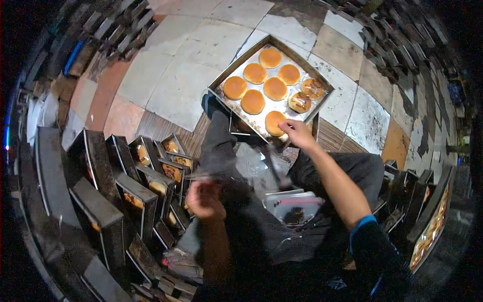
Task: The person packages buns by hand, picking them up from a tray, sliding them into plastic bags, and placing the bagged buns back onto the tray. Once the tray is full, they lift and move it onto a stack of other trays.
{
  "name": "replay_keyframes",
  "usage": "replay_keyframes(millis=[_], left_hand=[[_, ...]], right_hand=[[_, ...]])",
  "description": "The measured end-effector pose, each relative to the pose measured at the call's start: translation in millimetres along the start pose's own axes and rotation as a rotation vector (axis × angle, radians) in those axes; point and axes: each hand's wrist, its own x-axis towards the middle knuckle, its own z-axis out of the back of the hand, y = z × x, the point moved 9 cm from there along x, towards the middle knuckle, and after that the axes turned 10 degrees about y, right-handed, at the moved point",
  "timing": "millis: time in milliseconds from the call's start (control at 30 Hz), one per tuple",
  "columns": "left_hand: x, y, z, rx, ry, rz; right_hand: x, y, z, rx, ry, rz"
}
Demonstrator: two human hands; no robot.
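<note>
A square metal baking tray [225, 76] sits tilted in front of my knees and carries several round golden buns [253, 102]. Two buns at its right side, one a wrapped bun [300, 102], show shiny clear film with dark print. My right hand [298, 133] grips the edge of the nearest bun [274, 124] with thumb and fingers. Over my left thigh my left hand [205, 199] is raised and smeared by motion; a faint clear streak shows above it, too blurred to name. Clear plastic bags [294, 202] lie in a stack on my lap.
Many dark metal trays [103, 201] stand crowded on my left, several with buns inside. More trays, including a tray of buns [430, 229], stand on the right. Further trays line the far corners. Worn floor tiles [188, 48] stretch ahead.
</note>
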Motion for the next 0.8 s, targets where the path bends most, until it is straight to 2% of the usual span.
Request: replay_keyframes(millis=[33, 67, 100, 133, 167, 233, 267, 367, 467, 500, 533, 567, 600, 633, 667, 700, 767, 800], left_hand=[[1, -10, -7, 0.119, -0.025, 0.037], [1, -6, -1, 0.127, -0.052, 0.043], [0, 8, 1, 0.036, -0.013, 0.14], [0, 21, -1, -0.058, 0.027, 0.231], [4, 23, 1, -0.053, 0.001, 0.228], [10, 7, -17, 0.044, 0.163, 0.054], [11, 5, -19, 0.047, 0.145, 0.06], [15, -1, -28, -0.034, 0.138, 0.023], [14, -3, -26, -0.057, 0.135, -0.052], [14, -1, -23, 0.101, 0.148, 0.0], [14, 0, -21, 0.263, 0.159, 0.049], [13, -4, -22, 0.26, 0.176, 0.029], [10, 0, -17, 0.198, 0.108, 0.095], [7, 1, -16, 0.135, 0.044, 0.16], [9, -9, -19, 0.278, 0.016, 0.145], [4, -12, -23, 0.284, 0.005, 0.17], [-1, -7, -31, 0.183, 0.018, 0.13], [-7, -12, -41, 0.273, 0.056, 0.114]], right_hand=[[31, -27, -7, -0.242, 0.009, -0.023], [77, -69, -12, -0.39, 0.013, 0.049], [110, -97, -19, -0.535, 0.017, 0.129], [123, -104, -17, -0.459, -0.027, 0.05], [132, -106, -14, -0.385, -0.073, -0.03], [155, -108, -20, -0.544, 0.089, -0.213], [166, -123, -24, -0.588, 0.235, -0.354], [140, -81, -33, -0.604, 0.324, -0.291], [92, -88, -37, -0.31, 0.279, -0.191], [75, -84, -31, -0.255, 0.222, -0.139], [58, -85, -20, -0.055, 0.133, -0.139], [40, -85, -9, 0.145, 0.046, -0.133], [6, -45, 4, 0.411, 0.061, -0.136], [-24, -25, 11, 0.837, 0.096, -0.093], [-55, -3, 20, 1.065, 0.16, -0.064], [-87, 21, 29, 1.293, 0.226, -0.028], [-142, 69, 36, 1.137, 0.383, 0.038], [-165, 91, 30, 1.067, 0.426, 0.097]])
